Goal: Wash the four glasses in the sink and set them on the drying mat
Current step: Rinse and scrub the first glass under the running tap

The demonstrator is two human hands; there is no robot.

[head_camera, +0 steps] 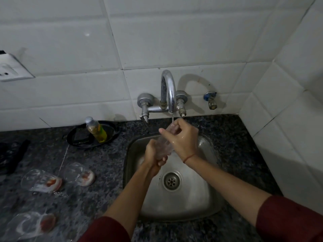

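A clear glass (165, 145) is in both hands, up over the steel sink (206, 203). It is tilted, with its top end right under the tap (169, 89). A thin stream of water (172, 119) falls onto that end. I think it is held this way so the water can run in and down, and then drip into the sink and not onto the counter (97, 172).

The left hand (153, 154) has its fingers curled tight round the bottom of the glass, which keeps it steady. The right hand (182, 139) is wrapped round the top part with one finger sticking out. It looks placed to rub the glass, but I cannot tell for sure.

Three more glasses lie on their sides on the counter, left of the sink: the far glass (79, 173), the middle glass (42, 180) and the near glass (31, 224). Each has a reddish mark at its bottom, so I think they are not washed yet. They are close by, easy to reach.

A soap bottle (96, 130) leans in a black dish (111, 130) by the wall, so drips stay in the dish. A dark thing (14, 154) lies at the far left. It may be the drying mat, but I cannot tell.
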